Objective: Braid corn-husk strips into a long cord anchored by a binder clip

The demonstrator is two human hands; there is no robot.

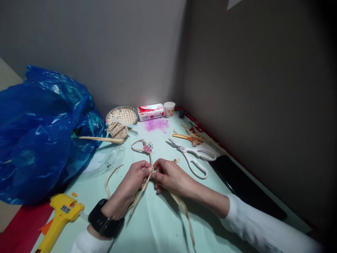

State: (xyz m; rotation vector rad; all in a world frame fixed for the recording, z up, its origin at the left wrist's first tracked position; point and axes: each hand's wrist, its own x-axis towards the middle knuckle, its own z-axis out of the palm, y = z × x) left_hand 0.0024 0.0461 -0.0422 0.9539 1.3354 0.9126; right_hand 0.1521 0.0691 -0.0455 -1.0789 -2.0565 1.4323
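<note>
Both of my hands meet at the middle of the table around a braid (151,159) of pale dried plant strips. My left hand (137,175) pinches the strips from the left, and my right hand (168,174) pinches them close beside it. Beyond my fingers the braid runs up to a pink binder clip (147,148), where its far part curls into a loop (137,146). Loose strips (184,207) hang toward me under the right hand, and others (138,200) trail beneath the left. The exact crossing of strips between my fingertips is hidden.
White-handled scissors (193,156) lie open to the right, near a black flat object (244,186). At left are a yellow glue gun (61,214) and a big blue plastic bag (47,140). A woven basket (122,114), tissue pack (151,112) and paper cup (169,109) stand at the back.
</note>
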